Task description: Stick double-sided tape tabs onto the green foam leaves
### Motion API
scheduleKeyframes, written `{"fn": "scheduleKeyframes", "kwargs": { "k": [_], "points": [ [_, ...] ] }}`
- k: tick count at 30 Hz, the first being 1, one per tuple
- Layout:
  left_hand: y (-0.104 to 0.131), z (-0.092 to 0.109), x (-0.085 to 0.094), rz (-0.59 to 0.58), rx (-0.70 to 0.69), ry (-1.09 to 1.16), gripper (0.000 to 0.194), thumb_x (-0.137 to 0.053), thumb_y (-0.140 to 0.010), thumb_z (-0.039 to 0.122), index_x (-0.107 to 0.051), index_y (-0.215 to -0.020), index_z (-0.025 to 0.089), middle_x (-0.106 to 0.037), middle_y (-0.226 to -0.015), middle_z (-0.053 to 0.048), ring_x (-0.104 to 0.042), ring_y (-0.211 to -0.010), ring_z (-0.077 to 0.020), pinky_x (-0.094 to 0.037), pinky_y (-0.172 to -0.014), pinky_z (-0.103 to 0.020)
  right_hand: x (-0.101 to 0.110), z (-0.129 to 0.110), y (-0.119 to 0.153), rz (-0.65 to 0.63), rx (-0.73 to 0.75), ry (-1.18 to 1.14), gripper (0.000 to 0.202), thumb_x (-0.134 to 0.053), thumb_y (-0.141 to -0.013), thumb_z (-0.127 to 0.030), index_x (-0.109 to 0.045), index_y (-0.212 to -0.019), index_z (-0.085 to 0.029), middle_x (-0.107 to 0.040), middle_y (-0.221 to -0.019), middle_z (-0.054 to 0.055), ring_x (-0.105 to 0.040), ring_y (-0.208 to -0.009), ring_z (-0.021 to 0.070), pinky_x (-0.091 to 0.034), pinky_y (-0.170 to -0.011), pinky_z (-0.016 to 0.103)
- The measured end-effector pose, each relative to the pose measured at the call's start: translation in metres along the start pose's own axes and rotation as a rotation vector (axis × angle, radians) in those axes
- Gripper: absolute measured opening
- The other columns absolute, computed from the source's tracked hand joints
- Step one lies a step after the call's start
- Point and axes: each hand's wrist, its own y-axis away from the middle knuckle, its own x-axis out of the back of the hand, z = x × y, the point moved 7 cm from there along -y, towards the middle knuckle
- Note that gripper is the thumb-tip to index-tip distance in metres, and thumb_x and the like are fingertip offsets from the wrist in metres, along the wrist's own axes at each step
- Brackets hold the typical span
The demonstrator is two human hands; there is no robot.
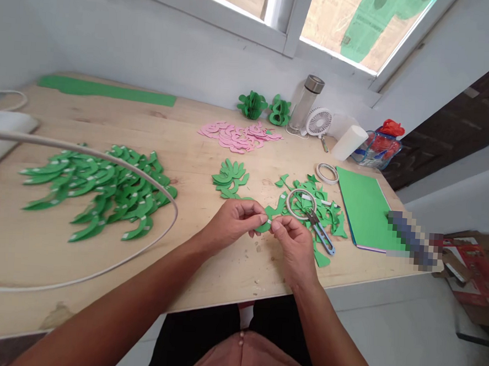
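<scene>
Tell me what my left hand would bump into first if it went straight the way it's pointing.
Your left hand would likely meet your right hand first, just past the green paper piece it pinches, though depth is unclear.

Curved cutouts (136, 229): green, small white patches | tabletop (197, 141): pale wood grain | scissors (322, 236): light-blue handles

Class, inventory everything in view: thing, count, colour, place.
Window: one, white, back
Table: one, tan, centre
Tabbed cutouts: many, green, left
Long sheet: one, green, back left
Pink cutouts: many, pink, back
Folded figures: two, green, back
Bottle: one, clear, back
Fan: one, white, beside bottle
Cylinder: one, white, beside fan
Bag: one, clear, back right
Small cutouts: several, green, centre
Scraps: many, green, right
Tape rolls: two, white, right
Tool: one, blue, on scraps
Sheet stack: one, green, right
Left hand, right hand: two, bare, holding green piece
</scene>
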Motion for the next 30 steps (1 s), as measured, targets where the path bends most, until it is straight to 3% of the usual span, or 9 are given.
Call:
{"fn": "scheduleKeyframes", "kwargs": {
  "k": [23,30],
  "points": [
    [0.0015,0.0002,0.0003,-0.002,0.016,-0.006,0.021,-0.067,-0.074,0.031,-0.063,-0.062,0.014,-0.058,-0.054,0.001,-0.051,-0.051,-0.0089,-0.044,-0.052,-0.021,-0.0028,0.0007,-0.0027,-0.011,-0.035,0.054,0.018,-0.065,-0.076,-0.034,-0.058,-0.068,-0.019,-0.059,-0.065,-0.001,-0.054,-0.065,0.0137,-0.044,-0.064,0.027],
    [0.0019,-0.0018,0.0001,-0.019,0.043,0.037,0.019,-0.067,-0.073,0.029,-0.063,-0.062,0.014,-0.058,-0.053,0.001,-0.052,-0.050,-0.0087,-0.044,-0.052,-0.021,0.0028,-0.0046,-0.0029,0.076,0.067,0.306,0.013,-0.061,-0.076,-0.028,-0.056,-0.068,-0.019,-0.057,-0.063,-0.002,-0.050,-0.063,0.0131,-0.040,-0.064,0.028]
  ]
}}
